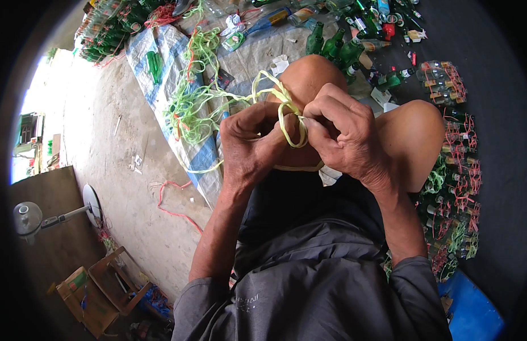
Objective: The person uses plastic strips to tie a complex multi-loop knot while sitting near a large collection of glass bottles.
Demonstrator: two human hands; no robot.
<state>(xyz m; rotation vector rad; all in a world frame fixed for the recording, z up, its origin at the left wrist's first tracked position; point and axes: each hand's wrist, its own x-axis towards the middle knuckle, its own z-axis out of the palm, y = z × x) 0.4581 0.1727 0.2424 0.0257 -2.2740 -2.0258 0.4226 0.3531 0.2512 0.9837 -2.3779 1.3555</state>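
Between both hands, just above my knees, is a looped pale yellow-green plastic twine (285,97). My left hand (257,138) pinches the twine between thumb and fingers. On the other side, my right hand (346,132) grips it at the crossing of the loops with thumb and forefinger. One strand runs below the hands, across my lap. From the loops, strands lead left to a tangled heap of green twine (189,111) with a few red strands in it. The heap lies on a blue-and-white woven plastic sheet (206,155).
Green glass bottles (333,44) stand beyond my knee, and one bottle (153,66) lies on the sheet. Tied bottle bundles (455,166) line the right side; another bundle (112,30) is at upper left. A pedestal fan (59,219) and cardboard box (86,298) are at left.
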